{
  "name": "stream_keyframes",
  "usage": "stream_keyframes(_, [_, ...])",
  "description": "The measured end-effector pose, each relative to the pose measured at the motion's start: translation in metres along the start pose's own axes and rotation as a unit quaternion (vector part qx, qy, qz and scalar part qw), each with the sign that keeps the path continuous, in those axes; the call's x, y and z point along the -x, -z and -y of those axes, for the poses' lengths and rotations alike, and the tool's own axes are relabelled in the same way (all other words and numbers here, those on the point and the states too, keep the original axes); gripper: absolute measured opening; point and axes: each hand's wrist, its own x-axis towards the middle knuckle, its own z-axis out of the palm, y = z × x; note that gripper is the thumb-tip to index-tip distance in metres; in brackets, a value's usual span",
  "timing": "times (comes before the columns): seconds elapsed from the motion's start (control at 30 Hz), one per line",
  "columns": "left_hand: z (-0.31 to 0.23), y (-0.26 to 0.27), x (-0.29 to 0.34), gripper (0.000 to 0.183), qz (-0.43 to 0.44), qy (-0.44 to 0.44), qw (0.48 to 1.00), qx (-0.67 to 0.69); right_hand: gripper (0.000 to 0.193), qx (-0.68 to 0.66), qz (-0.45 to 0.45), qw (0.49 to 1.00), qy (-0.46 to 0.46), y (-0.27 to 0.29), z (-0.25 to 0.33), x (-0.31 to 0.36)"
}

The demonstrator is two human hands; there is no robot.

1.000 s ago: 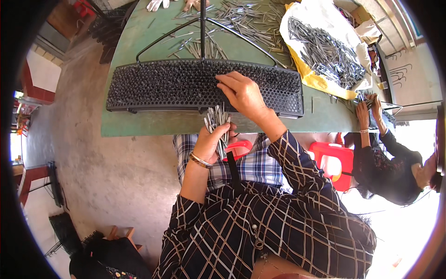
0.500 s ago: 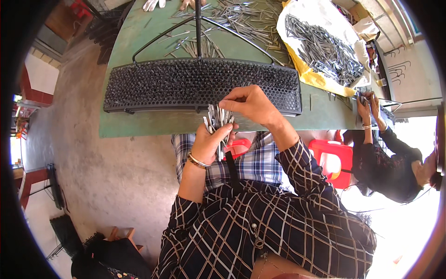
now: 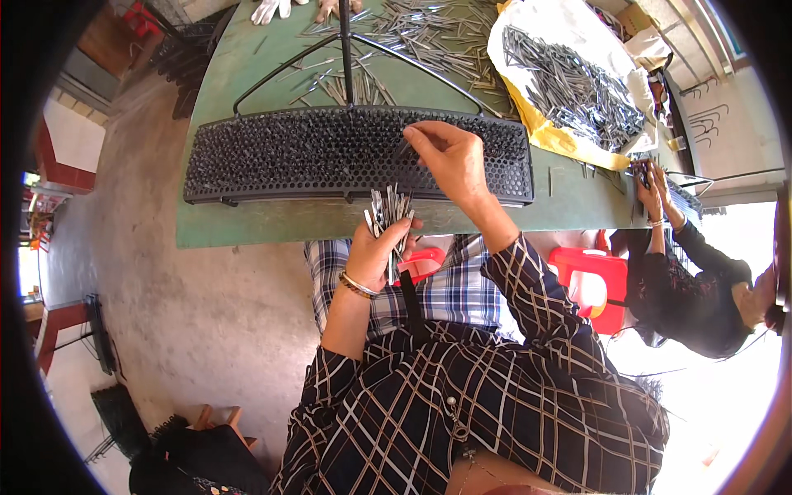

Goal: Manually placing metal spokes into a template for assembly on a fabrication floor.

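Note:
A long black rack (image 3: 272, 157), its top full of round holes, lies across the green table in front of me. Dark pieces stand in many of its holes; toward the right and along the near edge more bare holes show. My left hand (image 3: 371, 256) is closed around a bundle of thin metal strips (image 3: 389, 213), fanned upward just below the rack's near edge. Over the right half of the rack, my right hand (image 3: 454, 161) pinches what looks like one thin metal strip (image 3: 403, 150), pointing down at the holes.
A black metal frame (image 3: 346, 58) rises behind the rack. Loose strips (image 3: 429, 41) are heaped beyond it, and a white-and-yellow sack (image 3: 540, 132) holds more. White gloves (image 3: 272, 8) show at the far edge. A co-worker's hands (image 3: 656, 194) work at right, near a red stool (image 3: 606, 285).
My right hand has gone from the bundle in my left hand up and to the right, over the rack, apparently with a strip. My left hand has stayed nearly still.

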Motion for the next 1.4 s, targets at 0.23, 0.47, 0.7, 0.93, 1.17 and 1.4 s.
stream_keyframes(0.23, [0.001, 0.005, -0.001, 0.017, 0.006, 0.016, 1.0, -0.001, 0.017, 0.144, 0.003, 0.972, 0.188, -0.008, -0.016, 0.004])
stream_keyframes(0.47, [-0.001, 0.007, 0.001, 0.016, 0.004, -0.004, 1.0, -0.012, 0.015, 0.155, 0.038, 0.963, 0.216, -0.013, -0.018, 0.0])
stream_keyframes(0.7, [-0.001, 0.006, 0.003, 0.016, 0.01, -0.012, 1.0, -0.012, 0.014, 0.177, 0.027, 0.954, 0.241, -0.014, -0.014, 0.003])
stream_keyframes(0.93, [-0.005, 0.007, 0.004, 0.015, 0.01, -0.011, 1.0, -0.014, 0.015, 0.272, 0.057, 0.912, 0.303, -0.014, -0.015, 0.0])
stream_keyframes(1.17, [-0.016, 0.005, 0.013, 0.017, 0.002, -0.035, 0.999, 0.005, 0.018, 0.075, 0.195, 0.973, 0.096, -0.007, 0.009, 0.011])
stream_keyframes(1.4, [-0.015, 0.011, 0.015, 0.022, 0.031, -0.04, 0.998, -0.027, 0.019, -0.024, 0.271, 0.961, -0.054, -0.004, 0.002, 0.014])
